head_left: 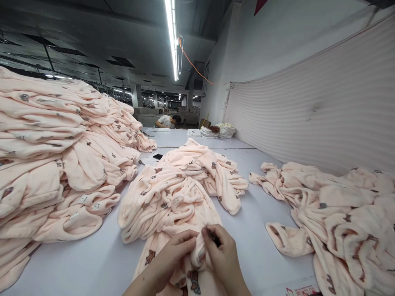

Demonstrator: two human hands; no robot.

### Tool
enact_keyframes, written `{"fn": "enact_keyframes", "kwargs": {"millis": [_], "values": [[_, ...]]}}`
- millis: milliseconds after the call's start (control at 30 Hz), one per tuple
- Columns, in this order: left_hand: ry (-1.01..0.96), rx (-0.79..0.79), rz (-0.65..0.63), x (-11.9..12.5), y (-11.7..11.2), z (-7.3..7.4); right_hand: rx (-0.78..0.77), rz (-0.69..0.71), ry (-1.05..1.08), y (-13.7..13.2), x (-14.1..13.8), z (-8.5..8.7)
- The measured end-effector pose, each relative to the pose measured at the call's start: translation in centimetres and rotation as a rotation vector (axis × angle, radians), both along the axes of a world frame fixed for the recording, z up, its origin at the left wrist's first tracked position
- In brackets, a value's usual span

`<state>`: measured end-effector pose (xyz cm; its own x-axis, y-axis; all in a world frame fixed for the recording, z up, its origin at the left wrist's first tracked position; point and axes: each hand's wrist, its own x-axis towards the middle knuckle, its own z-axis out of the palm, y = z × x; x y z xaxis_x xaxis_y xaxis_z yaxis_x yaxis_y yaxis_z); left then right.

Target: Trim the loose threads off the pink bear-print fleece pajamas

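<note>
My left hand (pixel 174 257) is closed, thumb and fingers pinching a pale pink fleece garment (pixel 198 251) with small animal prints. Close beside it, my right hand (pixel 226 257) is closed too, its thumb and fingertips at a raised fold of the same garment. A small dark tool (pixel 215 238) shows inside the curled right fingers; most of it is hidden, so I cannot make out its kind. The garment lies bunched on the table in front of me, and its near part hangs between my wrists. More pink fleece (pixel 197 160) is heaped just beyond it.
A tall stack of pink fleece garments (pixel 40 123) rises on the left, and a loose heap (pixel 348 213) lies right. A black phone-like object (pixel 158 156) rests on the pale table (pixel 256 246). Farther off are folded white stacks (pixel 226 130) and a person (pixel 166 121) bending over.
</note>
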<state>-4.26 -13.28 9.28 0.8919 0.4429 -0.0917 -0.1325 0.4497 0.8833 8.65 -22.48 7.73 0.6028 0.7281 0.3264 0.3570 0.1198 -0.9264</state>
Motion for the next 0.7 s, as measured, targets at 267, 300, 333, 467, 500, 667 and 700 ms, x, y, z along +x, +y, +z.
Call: {"fn": "enact_keyframes", "kwargs": {"millis": [267,300,333,467,500,667,700], "values": [[0.015,-0.024,0.058,4.8,2.4,0.7,-0.102,0.054,0.402,-4.4,-0.2,-1.5],[0.022,-0.013,0.085,5.1,2.6,0.5,-0.173,0.104,0.272,-4.8,-0.7,-2.1],[0.032,0.007,0.116,5.1,2.8,0.3,-0.234,0.135,0.112,-4.9,-1.2,-2.7],[0.112,0.197,0.374,1.5,2.1,-0.9,-0.4,0.128,-0.36,-4.3,-1.5,-4.4],[0.143,0.259,0.459,0.0,1.3,-1.5,-0.397,0.136,-0.357,-4.0,-1.2,-4.4],[0.329,0.624,0.422,-5.1,-5.1,-6.3,-0.302,0.218,-0.108,-3.2,0.7,-3.3],[0.349,0.68,0.389,-5.1,-6.3,-7.2,-0.304,0.219,-0.09,-3.1,0.9,-3.0]]}}
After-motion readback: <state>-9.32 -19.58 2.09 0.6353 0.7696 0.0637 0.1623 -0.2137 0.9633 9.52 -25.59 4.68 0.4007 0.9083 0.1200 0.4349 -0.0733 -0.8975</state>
